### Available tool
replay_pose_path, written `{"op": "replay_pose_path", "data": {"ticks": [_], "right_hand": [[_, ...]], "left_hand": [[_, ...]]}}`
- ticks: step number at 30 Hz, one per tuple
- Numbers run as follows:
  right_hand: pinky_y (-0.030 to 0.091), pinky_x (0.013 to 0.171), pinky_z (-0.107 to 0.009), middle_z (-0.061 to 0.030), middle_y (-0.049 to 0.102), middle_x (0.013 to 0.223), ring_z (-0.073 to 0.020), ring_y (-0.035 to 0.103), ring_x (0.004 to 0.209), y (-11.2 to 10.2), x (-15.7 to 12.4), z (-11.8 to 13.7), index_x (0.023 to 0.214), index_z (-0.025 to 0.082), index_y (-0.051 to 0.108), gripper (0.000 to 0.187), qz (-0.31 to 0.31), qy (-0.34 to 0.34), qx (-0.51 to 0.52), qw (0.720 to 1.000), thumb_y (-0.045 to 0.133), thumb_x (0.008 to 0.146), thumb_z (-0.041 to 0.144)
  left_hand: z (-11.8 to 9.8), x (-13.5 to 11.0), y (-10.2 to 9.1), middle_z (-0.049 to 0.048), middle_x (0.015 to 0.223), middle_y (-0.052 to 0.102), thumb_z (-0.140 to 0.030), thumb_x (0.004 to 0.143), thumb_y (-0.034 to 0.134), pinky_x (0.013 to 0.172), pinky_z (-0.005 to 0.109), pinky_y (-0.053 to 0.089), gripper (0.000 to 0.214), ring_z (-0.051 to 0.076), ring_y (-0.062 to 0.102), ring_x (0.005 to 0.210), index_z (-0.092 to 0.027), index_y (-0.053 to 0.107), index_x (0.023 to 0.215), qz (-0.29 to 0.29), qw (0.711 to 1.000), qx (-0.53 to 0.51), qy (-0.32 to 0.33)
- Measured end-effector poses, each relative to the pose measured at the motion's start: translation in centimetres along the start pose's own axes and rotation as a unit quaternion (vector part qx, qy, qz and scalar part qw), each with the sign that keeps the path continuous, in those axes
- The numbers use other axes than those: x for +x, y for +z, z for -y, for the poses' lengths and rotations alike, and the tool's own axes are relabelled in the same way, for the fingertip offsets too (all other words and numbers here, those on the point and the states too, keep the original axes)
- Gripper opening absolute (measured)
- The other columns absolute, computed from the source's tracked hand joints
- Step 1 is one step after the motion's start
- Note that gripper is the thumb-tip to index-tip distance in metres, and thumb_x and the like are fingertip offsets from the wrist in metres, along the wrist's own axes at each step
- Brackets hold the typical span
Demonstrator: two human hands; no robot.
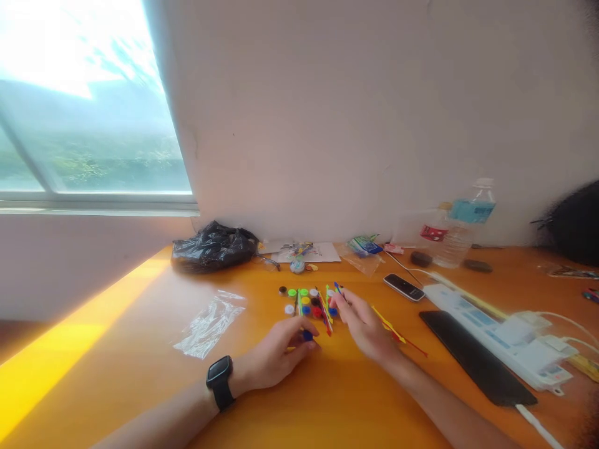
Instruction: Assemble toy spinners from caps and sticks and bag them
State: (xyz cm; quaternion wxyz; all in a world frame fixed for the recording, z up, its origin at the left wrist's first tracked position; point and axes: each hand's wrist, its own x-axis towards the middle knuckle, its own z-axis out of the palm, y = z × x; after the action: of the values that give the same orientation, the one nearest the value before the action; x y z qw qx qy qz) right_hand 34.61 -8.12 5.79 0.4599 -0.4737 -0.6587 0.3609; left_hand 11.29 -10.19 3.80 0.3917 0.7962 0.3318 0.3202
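My left hand point(281, 352), with a black watch point(219, 377) on its wrist, is closed around a dark blue round cap-like piece point(307, 335). My right hand point(362, 321) pinches a thin blue stick with a pointed, arrow-like tip point(337, 287); most of its length is hidden by the fingers. Between and beyond the hands lie several small round pieces, among them a yellow one point(306, 300), a red one point(317, 312) and a white one point(289, 309). Thin coloured sticks lie across them, and a yellow stick point(389, 325) rests beside my right wrist.
A clear plastic wrapper point(210, 324) lies at left, with a black plastic bag point(213, 247) behind it. To the right are a phone point(404, 287), a white power strip point(496, 333), and a black slab point(475, 355) with a cable. Plastic bottles point(456, 231) stand near the wall.
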Motion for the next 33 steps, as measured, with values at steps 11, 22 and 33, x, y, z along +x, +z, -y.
{"op": "replay_pose_path", "data": {"ticks": [11, 22, 33], "right_hand": [[0.043, 0.074, -0.031, -0.0019, 0.056, 0.086, -0.0186, 0.052, 0.079, 1.1, -0.3, -0.5, 0.1, 0.02, 0.065, 0.034, 0.113, -0.001, 0.023, 0.993, 0.048, 0.103, 0.05], [0.04, 0.077, -0.029, 0.0014, 0.054, 0.087, -0.017, 0.048, 0.08, 0.9, -1.6, 0.8, 0.094, 0.023, 0.054, 0.008, 0.2, 0.021, 0.037, 0.979, 0.047, 0.096, 0.026], [0.041, 0.073, -0.028, 0.0012, 0.057, 0.085, -0.0166, 0.052, 0.079, 1.6, -1.5, -0.6, 0.094, 0.022, 0.056, 0.007, 0.219, -0.023, -0.024, 0.975, 0.051, 0.095, 0.017]], "left_hand": [[0.7, 0.5, 0.1, 0.005, 0.104, 0.073, -0.03, 0.084, 0.083, 0.095, 0.033, 0.049, 0.02, 0.022, 0.063, 0.1, -0.024, 0.078, 0.103, 0.014, 0.995, 0.093, 0.034], [-0.8, -0.3, -1.2, 0.0031, 0.094, 0.069, -0.043, 0.1, 0.059, 0.077, 0.026, 0.051, 0.024, 0.015, 0.06, 0.081, -0.02, 0.064, 0.107, -0.084, 0.993, 0.075, 0.031], [-0.1, -0.1, -0.9, 0.0017, 0.086, 0.076, -0.032, 0.096, 0.063, 0.074, 0.023, 0.053, 0.017, 0.015, 0.065, 0.077, -0.021, 0.075, 0.093, -0.047, 0.996, 0.075, 0.016]]}}
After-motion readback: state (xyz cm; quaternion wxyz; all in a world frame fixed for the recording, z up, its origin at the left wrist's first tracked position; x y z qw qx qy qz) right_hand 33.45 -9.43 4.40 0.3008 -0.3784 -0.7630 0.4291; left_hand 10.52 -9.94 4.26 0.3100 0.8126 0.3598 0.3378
